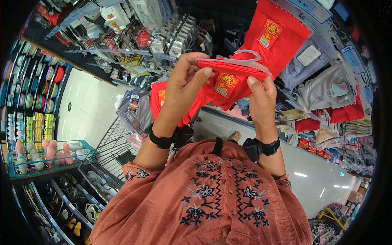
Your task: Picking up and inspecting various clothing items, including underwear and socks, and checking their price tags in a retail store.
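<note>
Both hands grip a folded red garment (237,87) on a translucent plastic hanger (249,58), its hook pointing away from me. My left hand (193,69) pinches one end of the hanger bar, thumb on the near side. At the other end my right hand (261,90) holds the cloth and bar in the same way. A red and gold tag (226,84) is fixed to the garment's front. Just beyond hangs another red garment (284,35) with a similar tag (269,33). More red cloth (157,95) shows behind my left forearm.
A wire shopping cart (107,147) stands at my left, with packaged grey clothing (133,111) near its far end. Racks of hanging grey garments (326,85) line the right side. Small packaged goods (177,39) hang ahead. Shelves of bowls (43,82) stand far left, beyond a tiled floor (88,101).
</note>
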